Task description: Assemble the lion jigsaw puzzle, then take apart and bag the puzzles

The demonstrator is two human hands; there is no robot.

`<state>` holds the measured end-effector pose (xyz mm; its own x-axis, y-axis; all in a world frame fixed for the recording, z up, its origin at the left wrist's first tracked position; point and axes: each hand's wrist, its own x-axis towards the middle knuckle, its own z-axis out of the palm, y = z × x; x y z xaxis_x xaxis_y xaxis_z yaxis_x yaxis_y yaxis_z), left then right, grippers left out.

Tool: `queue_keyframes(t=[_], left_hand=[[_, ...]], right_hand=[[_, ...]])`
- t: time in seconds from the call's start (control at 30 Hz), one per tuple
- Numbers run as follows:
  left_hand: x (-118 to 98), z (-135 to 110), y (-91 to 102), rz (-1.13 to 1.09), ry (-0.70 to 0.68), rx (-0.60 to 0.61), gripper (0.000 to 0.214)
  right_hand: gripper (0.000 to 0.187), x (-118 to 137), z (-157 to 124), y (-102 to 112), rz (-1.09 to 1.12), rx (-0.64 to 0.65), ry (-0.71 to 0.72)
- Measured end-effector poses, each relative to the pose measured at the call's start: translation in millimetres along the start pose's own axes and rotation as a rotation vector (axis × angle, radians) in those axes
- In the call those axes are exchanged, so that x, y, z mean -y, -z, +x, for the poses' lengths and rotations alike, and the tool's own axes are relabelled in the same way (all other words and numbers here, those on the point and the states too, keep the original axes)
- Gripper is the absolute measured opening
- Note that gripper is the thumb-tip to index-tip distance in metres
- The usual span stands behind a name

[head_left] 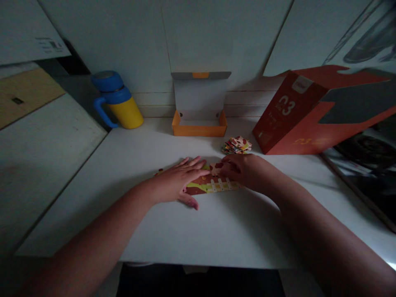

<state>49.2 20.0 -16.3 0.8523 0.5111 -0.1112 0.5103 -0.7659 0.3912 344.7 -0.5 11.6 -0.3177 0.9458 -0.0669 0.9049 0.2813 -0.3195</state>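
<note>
A partly joined picture puzzle lies flat on the white table, showing brown ground, green patches, a white fence and part of a spotted animal. My left hand rests palm down across its left part, fingers spread and thumb out, covering much of the picture. At the right end, my right hand has its fingers bent down and closed on a puzzle piece; its fingertips are partly hidden. Just behind that hand sits a loose pile of puzzle pieces.
An orange box with its lid raised stands at the back middle. To the left is a blue and yellow jug; to the right, a large red box leans. White cabinets border the table's left side.
</note>
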Motion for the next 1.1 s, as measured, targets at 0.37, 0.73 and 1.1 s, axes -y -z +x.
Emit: queue_keyframes(t=[0.37, 0.73, 1.1], left_hand=[[-12.8, -20.4, 16.5, -0.113, 0.047, -0.157, 0.061], [21.5, -71.3, 58.5, -0.032, 0.539, -0.059, 0.081], [16.4, -66.4, 49.6, -0.119, 0.480, -0.048, 0.052]], right_hand=[[0.051, 2.4, -3.1, 5.5, -0.136, 0.128, -0.109], [0.059, -11.7, -4.8, 9.5, -0.030, 0.223, -0.135], [0.053, -24.0, -5.9, 13.1, 0.002, 0.234, -0.134]])
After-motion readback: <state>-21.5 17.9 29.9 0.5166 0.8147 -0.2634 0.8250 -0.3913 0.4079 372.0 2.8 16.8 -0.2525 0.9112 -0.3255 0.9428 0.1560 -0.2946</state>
